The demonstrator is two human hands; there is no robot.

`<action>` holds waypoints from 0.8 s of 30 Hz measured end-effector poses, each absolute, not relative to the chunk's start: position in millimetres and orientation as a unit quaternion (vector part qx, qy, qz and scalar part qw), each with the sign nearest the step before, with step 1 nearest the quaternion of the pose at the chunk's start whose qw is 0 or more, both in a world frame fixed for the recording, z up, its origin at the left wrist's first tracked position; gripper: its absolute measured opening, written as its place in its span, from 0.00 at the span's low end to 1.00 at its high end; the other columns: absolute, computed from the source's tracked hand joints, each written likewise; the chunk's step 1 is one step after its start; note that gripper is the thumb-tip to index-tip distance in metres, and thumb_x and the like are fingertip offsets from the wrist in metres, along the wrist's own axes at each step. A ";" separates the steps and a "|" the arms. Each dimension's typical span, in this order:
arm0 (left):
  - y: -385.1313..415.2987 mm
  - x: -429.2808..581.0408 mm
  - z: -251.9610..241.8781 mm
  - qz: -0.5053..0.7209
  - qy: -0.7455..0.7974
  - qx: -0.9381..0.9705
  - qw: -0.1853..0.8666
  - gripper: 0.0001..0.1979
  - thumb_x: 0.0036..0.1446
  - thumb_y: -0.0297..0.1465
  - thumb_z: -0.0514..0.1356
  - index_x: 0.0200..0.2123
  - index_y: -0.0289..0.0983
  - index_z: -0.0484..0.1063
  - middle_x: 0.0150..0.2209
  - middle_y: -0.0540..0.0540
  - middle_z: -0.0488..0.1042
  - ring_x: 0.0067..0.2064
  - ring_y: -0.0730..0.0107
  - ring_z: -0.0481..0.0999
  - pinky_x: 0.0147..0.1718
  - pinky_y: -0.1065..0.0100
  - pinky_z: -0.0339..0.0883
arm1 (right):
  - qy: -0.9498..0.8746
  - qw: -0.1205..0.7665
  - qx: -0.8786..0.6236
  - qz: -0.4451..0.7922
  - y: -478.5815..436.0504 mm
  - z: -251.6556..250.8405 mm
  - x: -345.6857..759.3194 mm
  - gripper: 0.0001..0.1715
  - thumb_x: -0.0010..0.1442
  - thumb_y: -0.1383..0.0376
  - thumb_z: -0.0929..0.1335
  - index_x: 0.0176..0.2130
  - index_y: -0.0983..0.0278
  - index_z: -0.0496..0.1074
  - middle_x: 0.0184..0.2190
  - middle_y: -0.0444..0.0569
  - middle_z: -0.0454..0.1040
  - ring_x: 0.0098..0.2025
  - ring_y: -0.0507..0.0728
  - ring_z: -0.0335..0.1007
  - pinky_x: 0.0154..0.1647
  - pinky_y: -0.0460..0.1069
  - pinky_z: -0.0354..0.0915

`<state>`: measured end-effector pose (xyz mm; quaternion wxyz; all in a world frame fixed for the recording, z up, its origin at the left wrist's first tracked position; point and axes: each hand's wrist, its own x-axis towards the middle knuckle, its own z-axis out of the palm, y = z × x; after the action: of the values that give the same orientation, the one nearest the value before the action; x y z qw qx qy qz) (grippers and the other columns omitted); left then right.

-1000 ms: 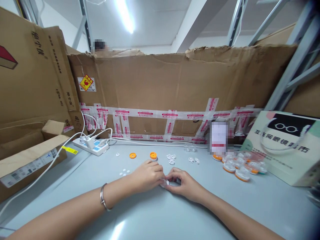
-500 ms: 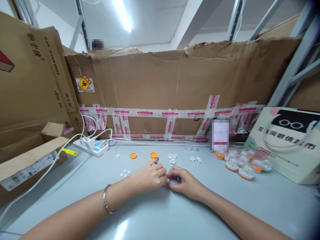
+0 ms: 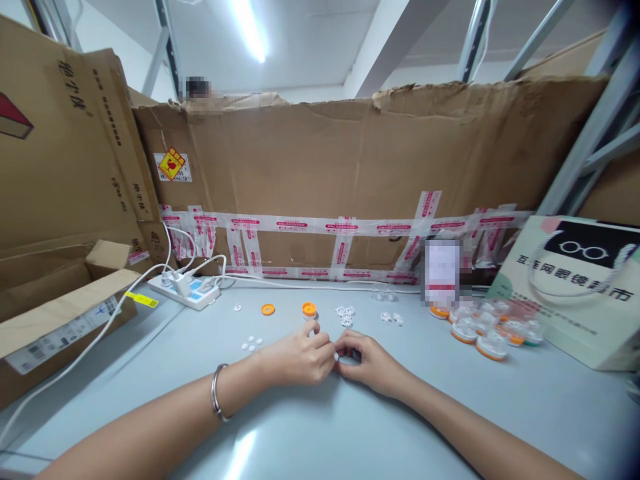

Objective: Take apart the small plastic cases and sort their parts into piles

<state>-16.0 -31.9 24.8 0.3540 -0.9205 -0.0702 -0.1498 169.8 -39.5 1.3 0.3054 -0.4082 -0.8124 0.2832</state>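
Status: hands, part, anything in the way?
Right hand: pinches small white part, mostly hidden. Left hand: close against it, grip hidden. Orange-and-white piece, flat white pieces: beyond hands.

A pale grey-blue table (image 3: 380, 440) ran up to a tall cardboard panel (image 3: 310, 160) (its top edge torn) on the far side. Metal rack posts (image 3: 583, 147) stood left and right, and 1 bright tube light (image 3: 250, 33) lit the white ceiling (image 3: 310, 40) beside a beam (image 3: 393, 40).
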 end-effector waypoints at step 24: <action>-19.7 -16.3 14.6 -0.199 -0.204 -0.943 0.171 0.06 0.54 0.28 0.54 0.26 0.35 0.68 0.24 0.51 0.71 0.29 0.74 0.67 0.35 0.69 0.55 | -0.812 0.285 -0.425 0.280 -43.2 4.7 164.7 0.10 0.50 0.62 0.67 0.33 0.64 0.74 0.27 0.46 0.68 0.31 0.53 0.64 0.34 0.47 0.61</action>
<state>-16.3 -19.7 14.6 0.1713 -0.9430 -0.2044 -0.1993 164.7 -43.2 4.7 0.2852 -0.4248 -0.8122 0.2803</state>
